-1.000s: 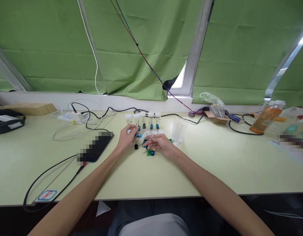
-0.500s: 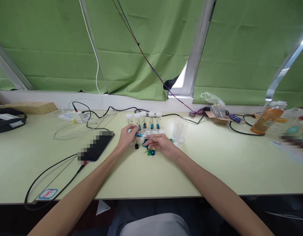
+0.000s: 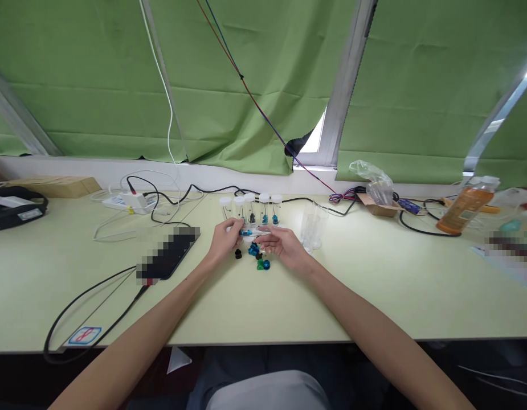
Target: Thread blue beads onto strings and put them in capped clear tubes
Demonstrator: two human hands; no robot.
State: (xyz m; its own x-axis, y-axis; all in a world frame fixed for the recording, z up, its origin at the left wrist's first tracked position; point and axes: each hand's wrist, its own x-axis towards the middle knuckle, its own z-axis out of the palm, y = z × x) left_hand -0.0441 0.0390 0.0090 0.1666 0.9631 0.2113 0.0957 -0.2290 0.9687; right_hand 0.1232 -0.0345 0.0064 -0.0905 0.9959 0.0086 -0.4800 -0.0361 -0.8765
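Observation:
Between my hands a small clear plastic tube (image 3: pixel 255 232) lies sideways, a shiny blue piece inside it. My left hand (image 3: pixel 224 240) grips the tube's left end, fingers closed round it. At the tube's right end, the thumb and index finger of my right hand (image 3: pixel 287 246) pinch it, with the other fingers curled below. Beneath are loose blue pieces (image 3: pixel 253 249), a green piece (image 3: pixel 260 265), a dark blue round piece (image 3: pixel 266 265) and a black piece (image 3: pixel 238 254). Behind my hands, several white-capped clear tubes (image 3: pixel 264 208) stand upright with small pieces inside.
Upright clear tubes (image 3: pixel 311 228) without caps stand right of my hands. A phone (image 3: pixel 180 250) with a cable lies to the left. Farther right are a small cardboard box (image 3: pixel 379 208) with a plastic bag and a tilted orange bottle (image 3: pixel 467 208). Black cables run along the wall.
My right hand has shifted slightly up and right, so more of the loose pieces below show. My left hand has turned a little, still on the tube.

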